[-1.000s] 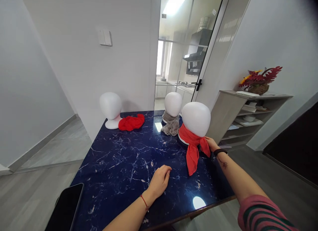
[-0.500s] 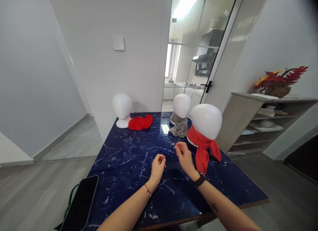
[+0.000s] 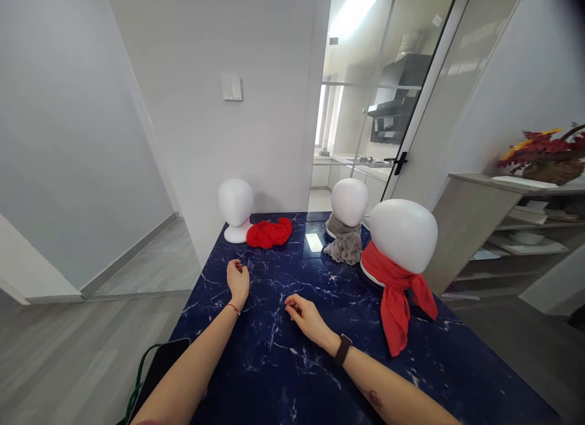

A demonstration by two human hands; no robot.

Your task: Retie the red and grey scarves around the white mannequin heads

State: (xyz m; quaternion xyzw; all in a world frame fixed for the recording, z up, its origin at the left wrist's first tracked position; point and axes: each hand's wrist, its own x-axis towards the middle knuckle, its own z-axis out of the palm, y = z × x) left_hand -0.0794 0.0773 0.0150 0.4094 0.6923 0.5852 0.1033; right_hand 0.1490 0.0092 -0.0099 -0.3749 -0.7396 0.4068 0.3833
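The loose red cloth scarf (image 3: 269, 233) is lying bunched on the far left part of the dark blue marbled tabletop (image 3: 283, 352), just beside the bare white foam mannequin head (image 3: 236, 209) at the far left corner. The left hand (image 3: 238, 280) is reaching toward it, nearest of the two, fingers loosely curled and grasping nothing, well short of the cloth. The right hand (image 3: 308, 316) is resting low over the middle of the tabletop, relaxed and holding nothing.

As a judgement, taking the scarf well calls for pinching a high fold of the bunch and lifting straight up, so that the light head beside it is not knocked over.

Far right, a second white head (image 3: 350, 200) is wearing a grey scarf (image 3: 342, 245), and a nearer, larger white head (image 3: 403, 235) is wearing a knotted red scarf (image 3: 397, 294) with tails hanging down. No container is sitting on the tabletop; a woven basket of red leaves (image 3: 543, 160) is standing on the grey shelf unit (image 3: 461, 230) at the right.
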